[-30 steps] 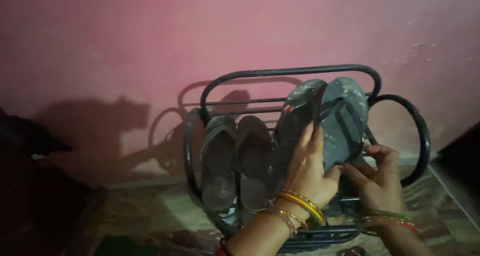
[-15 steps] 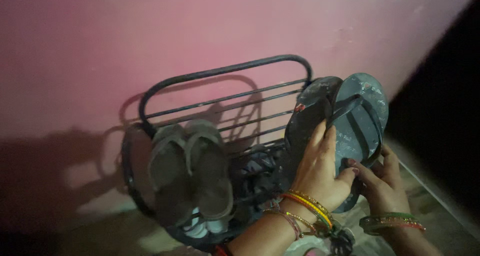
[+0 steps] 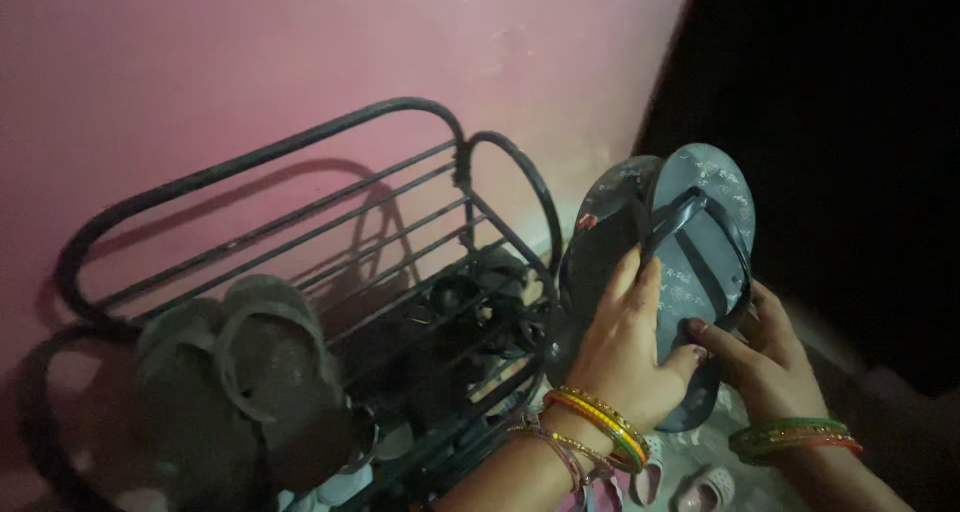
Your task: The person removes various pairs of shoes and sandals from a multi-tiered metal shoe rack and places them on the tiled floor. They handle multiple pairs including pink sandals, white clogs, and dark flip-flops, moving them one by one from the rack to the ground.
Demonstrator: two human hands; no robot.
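My left hand [image 3: 625,347] and my right hand [image 3: 760,357] together hold a pair of dark grey flip-flops [image 3: 700,242], pressed side by side and upright, to the right of a black metal shoe rack [image 3: 300,147]. The left palm lies over the front of the pair. The right hand's fingers grip the pair from the lower right. Both wrists carry coloured bangles. A brown pair of sandals [image 3: 250,372] leans on the rack's upper shelf at the left.
The rack stands against a pink wall [image 3: 300,42]. More footwear lies on the rack's lower shelves, and small pale shoes [image 3: 690,487] sit on the floor under my hands. The space to the right is dark.
The grey flip-flops have come off the rack and now sit to its right in both hands. The view has swung right, so the rack and the brown sandals appear further left.
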